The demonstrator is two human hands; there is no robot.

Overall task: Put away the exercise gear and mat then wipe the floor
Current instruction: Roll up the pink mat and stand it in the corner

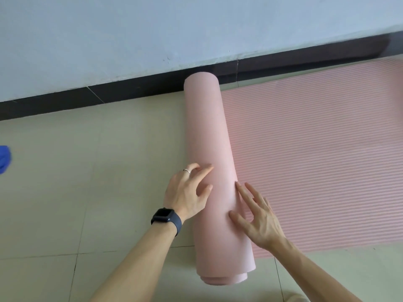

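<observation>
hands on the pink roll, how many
2. The left hand rests on the left side of the roll. The right hand touches its right side, fingers spread, next to the flat part of the mat. Neither is hidden.

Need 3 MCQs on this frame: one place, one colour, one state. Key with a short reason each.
1. The flat part of the mat lies:
A. left of the roll
B. right of the roll
C. on top of it

2. The mat is:
A. green
B. pink
C. grey

3. The left hand and right hand:
A. grip a cloth
B. hang clear of the mat
C. touch the roll, fingers open

Key: 1 B, the ribbed sheet spreads rightward from the roll; 2 B, roll and sheet are both pink; 3 C, fingertips of both hands rest on the roll.
</observation>
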